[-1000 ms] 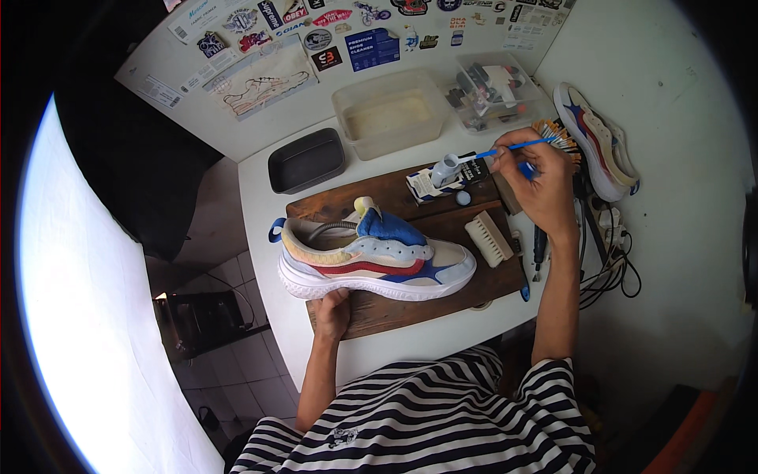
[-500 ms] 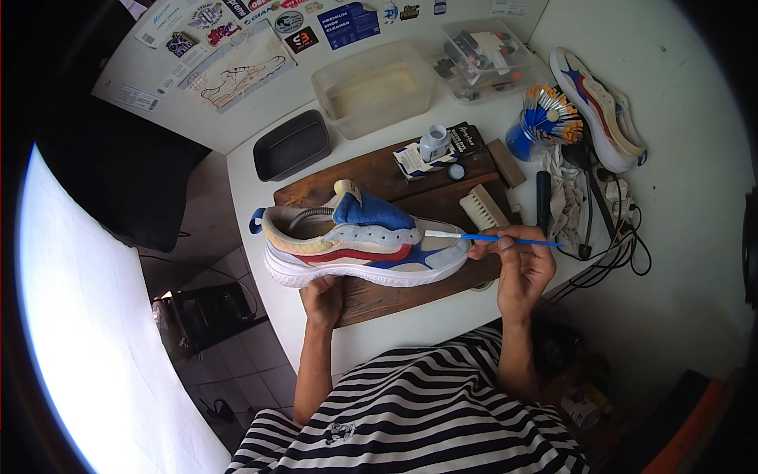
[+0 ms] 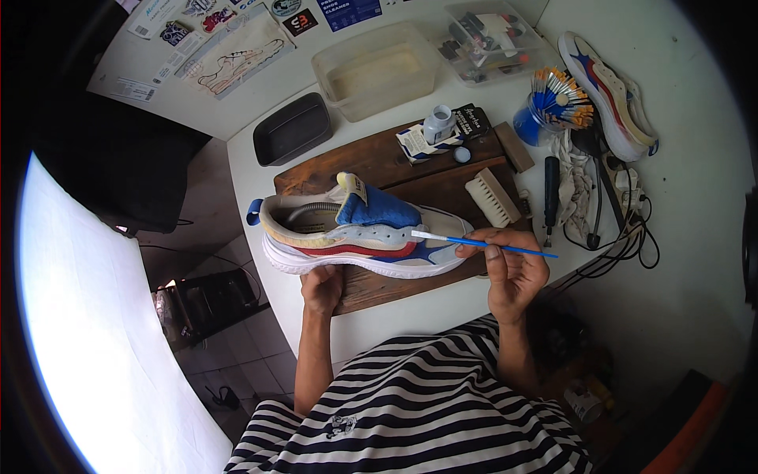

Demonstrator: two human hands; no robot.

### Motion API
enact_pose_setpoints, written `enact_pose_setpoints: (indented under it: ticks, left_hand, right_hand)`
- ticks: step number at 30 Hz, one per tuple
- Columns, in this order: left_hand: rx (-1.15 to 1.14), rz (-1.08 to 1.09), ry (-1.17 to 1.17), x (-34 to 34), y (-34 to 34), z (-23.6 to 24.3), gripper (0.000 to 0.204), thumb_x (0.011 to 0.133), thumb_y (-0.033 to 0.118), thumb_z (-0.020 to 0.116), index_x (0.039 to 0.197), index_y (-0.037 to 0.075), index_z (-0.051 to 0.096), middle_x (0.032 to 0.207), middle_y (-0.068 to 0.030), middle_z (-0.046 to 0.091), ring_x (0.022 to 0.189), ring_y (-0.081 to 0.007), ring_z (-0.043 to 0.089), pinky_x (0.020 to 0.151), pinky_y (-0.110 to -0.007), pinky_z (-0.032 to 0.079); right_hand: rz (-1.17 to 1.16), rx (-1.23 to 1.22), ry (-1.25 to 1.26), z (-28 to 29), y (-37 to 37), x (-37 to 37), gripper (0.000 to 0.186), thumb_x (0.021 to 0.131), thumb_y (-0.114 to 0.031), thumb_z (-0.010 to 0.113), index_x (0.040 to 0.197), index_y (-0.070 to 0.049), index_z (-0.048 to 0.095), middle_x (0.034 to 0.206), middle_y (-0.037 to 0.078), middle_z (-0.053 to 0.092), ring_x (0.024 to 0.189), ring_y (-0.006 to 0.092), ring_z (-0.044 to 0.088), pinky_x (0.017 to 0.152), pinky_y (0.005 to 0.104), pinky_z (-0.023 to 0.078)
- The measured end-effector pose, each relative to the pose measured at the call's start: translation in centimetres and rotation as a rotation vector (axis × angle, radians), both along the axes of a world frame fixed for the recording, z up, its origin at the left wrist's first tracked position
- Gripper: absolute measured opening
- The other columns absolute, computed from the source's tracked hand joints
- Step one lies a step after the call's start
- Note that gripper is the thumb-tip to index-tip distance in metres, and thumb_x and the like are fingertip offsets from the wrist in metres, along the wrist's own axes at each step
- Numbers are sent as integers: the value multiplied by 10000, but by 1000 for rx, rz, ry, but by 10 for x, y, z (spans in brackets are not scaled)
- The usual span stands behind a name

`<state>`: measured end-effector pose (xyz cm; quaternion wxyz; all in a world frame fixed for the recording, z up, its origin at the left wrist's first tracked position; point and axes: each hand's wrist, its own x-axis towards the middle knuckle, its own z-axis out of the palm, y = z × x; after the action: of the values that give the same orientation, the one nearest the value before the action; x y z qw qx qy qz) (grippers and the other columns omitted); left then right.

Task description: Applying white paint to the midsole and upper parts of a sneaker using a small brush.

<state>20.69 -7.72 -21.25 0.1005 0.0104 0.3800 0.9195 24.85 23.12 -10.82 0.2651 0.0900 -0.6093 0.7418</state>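
My left hand [image 3: 322, 287] grips the sole of a white, red, blue and cream sneaker [image 3: 359, 233] from below and holds it on its side over a dark wooden board [image 3: 395, 162]. My right hand [image 3: 512, 272] pinches a thin blue-handled brush [image 3: 482, 242]. The brush's white tip touches the sneaker's side near the toe.
On the board lie a wooden scrub brush [image 3: 491, 197], a small white bottle [image 3: 438, 124] and a dark-handled tool [image 3: 550, 189]. A blue cup of brushes [image 3: 553, 110], a second sneaker [image 3: 608, 95], rags and cables sit at the right. A cloudy plastic tub [image 3: 377, 69], a black tray [image 3: 292, 129] and a clear box [image 3: 489, 35] stand behind.
My right hand came back from the brush cup at the far right with the blue brush and brought its tip to the sneaker's side. My left hand lifted the sneaker slightly.
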Motion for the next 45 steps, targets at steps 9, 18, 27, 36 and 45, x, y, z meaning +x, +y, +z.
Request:
enact_pose_setpoints:
  ticks: [9,18,27,36,45]
  left_hand:
    - [27,12,-29,0,1,1,620,738,3,533,1357,-48,513,1305,-142,624,1259,-286,578,1163,-436,395]
    - [18,33,-20,0,4,3,596,751,6,543,1344,-40,520,1291,-133,626,1262,-278,574,1162,-432,393]
    - [21,19,-16,0,2,2,624,743,3,535,1365,-45,507,1334,-142,609,1284,-288,561,1168,-436,385]
    - [-12,8,8,0,-2,-5,669,760,57,580,1414,-27,470,1387,-160,582,1339,-311,527,1195,-461,364]
    - [-18,14,-3,0,-2,-3,671,749,60,574,1408,-23,476,1364,-155,593,1325,-315,535,1186,-466,375]
  right_hand:
    - [8,7,-8,0,-3,-2,139,1002,83,539,1139,72,553,1010,242,706,877,238,736,829,361,618]
    - [-44,57,-21,1,-3,-2,121,1015,35,532,1131,65,548,989,243,703,795,259,724,765,400,621]
    - [-58,68,-26,-3,-1,-2,126,1012,39,539,1135,63,543,986,247,705,784,265,725,759,400,624]
    - [-23,-20,-2,1,-8,-4,124,1006,60,559,1129,77,560,1006,224,702,854,243,739,806,357,626]
    - [-100,56,-45,-2,-2,0,108,1019,25,547,1123,55,551,957,245,710,769,259,728,750,388,627]
